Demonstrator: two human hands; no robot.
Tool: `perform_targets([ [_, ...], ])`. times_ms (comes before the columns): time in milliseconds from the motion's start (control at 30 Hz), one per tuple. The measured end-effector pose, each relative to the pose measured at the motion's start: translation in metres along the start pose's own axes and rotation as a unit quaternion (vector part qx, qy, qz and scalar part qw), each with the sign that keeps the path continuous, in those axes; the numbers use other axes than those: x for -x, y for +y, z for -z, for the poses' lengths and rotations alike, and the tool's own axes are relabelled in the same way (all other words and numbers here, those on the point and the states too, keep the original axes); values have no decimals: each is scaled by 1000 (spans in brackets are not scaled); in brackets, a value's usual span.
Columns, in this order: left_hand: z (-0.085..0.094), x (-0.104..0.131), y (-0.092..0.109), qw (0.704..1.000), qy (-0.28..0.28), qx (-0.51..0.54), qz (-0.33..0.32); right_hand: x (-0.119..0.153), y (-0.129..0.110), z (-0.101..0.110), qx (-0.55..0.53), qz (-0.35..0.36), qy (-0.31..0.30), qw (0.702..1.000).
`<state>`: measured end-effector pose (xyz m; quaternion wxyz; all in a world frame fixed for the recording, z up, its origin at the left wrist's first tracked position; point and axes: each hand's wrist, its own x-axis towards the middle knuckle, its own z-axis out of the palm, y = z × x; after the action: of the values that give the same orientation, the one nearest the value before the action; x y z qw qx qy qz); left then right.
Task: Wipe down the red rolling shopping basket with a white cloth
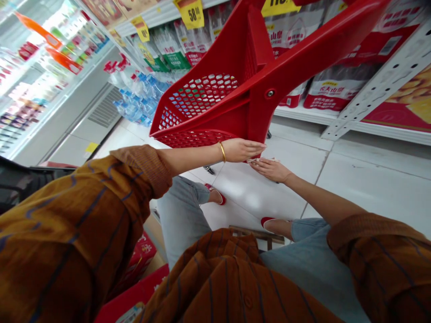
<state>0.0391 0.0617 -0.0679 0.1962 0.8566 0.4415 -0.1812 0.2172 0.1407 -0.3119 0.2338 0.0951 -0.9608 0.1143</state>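
Observation:
A red plastic shopping cart (215,105) with a mesh side stands tilted in view, close in front of me. My left hand (244,150), with a gold bracelet (222,151) at the wrist, is held out flat before the lower part of the cart. Its fingers are stretched and close together. Just below, my right hand (270,170) points the other way, its fingertips near those of the left. A small pale crumpled thing (255,160) shows at the right fingertips; I cannot make out what it is.
Shelves with shrink-wrapped bottle packs (332,89) and yellow price tags (190,13) run behind the cart. Clear bottles with blue labels (141,96) stand on the tiled floor (363,179). Red boxes (141,255) lie beside my left leg. A refrigerated display (67,121) stands at left.

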Motion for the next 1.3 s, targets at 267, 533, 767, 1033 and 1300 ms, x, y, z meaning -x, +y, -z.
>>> perform_targets([
  [267, -9, 3, -22, 1000, -26, 2, -3, -36, 4, 6, -20, 1, 24, 1000],
  [533, -12, 8, -42, 998, 58, -11, -2, -56, 15, -5, 33, 8, 29, 999],
  [767, 3, 27, -62, 996, 83, 21, 18, -81, 28, 24, 123, 41, 75, 989],
  [1033, 45, 59, -79, 992, 126, 6, 14, -131, 38, 78, 170, 54, 123, 976],
  [1300, 93, 92, -99, 962, 227, -151, -25, -170, 52, 115, 244, 78, 125, 958],
])
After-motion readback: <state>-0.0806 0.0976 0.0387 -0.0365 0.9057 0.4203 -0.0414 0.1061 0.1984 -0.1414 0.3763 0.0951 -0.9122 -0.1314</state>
